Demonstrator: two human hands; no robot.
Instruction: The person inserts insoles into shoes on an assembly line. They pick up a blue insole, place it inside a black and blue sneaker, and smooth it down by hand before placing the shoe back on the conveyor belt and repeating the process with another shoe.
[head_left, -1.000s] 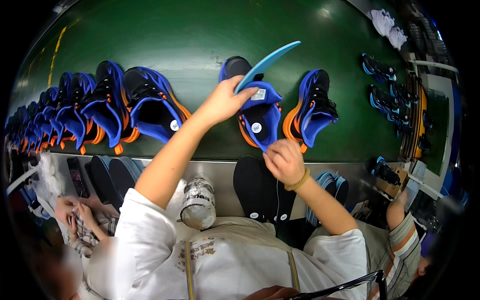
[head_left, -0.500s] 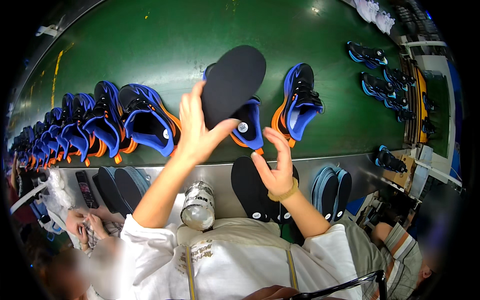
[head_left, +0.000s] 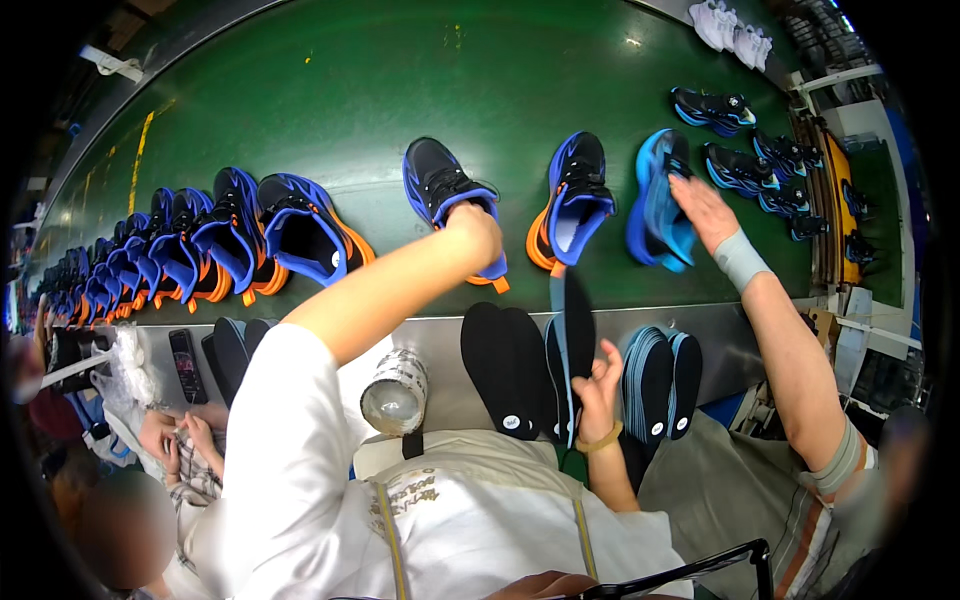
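Observation:
My left hand (head_left: 474, 232) is pushed into the opening of a black sneaker (head_left: 432, 168) with a blue collar and orange heel. Its fingers are hidden inside. Lower down, my right hand (head_left: 598, 392) grips a black insole (head_left: 573, 325) by one side and tilts it on edge, so its blue edge shows. More black insoles (head_left: 492, 365) lie beside it on the metal ledge. Just right of the middle stands a matching sneaker (head_left: 580, 165), its opening toward me and its heel close to the tilted insole's upper end.
Another person's hand (head_left: 703, 212) touches a blurred blue-soled sneaker (head_left: 655, 185) at right. A row of sneakers (head_left: 235, 240) lines the green table's left side. On the metal ledge (head_left: 450, 340) are stacked insoles (head_left: 650, 375), a jar (head_left: 395, 395) and a phone (head_left: 185, 365).
My left hand has gone down into the sneaker, and the insole it held is out of sight. My right hand has taken an insole. Another person's arm and a blue-soled sneaker have appeared at right.

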